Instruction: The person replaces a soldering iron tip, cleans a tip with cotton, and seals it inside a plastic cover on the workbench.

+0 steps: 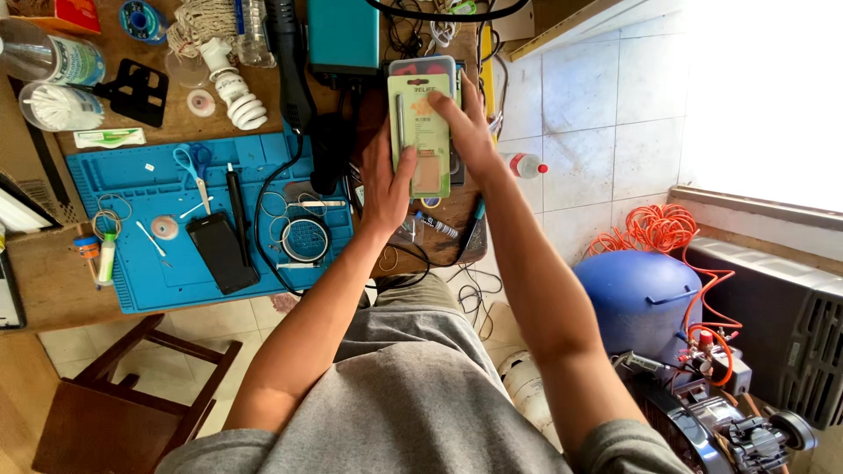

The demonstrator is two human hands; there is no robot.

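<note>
From my feed I see a wooden bench (pixel 53 281) carrying a blue work mat (pixel 158 263); below it stands a dark wooden stool (pixel 123 395) on a floor of pale square tiles (pixel 584 149); hard daylight pours in from the upper right, washing that corner white; a blue tank (pixel 637 298) sits on the floor with a coiled orange hose (pixel 659 230) behind it; a dark slatted grille (pixel 803 338) runs along the right edge.

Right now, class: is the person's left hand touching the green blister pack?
Touching. The head view shows the left hand gripping the green blister pack along its left edge, thumb across its front.
</note>
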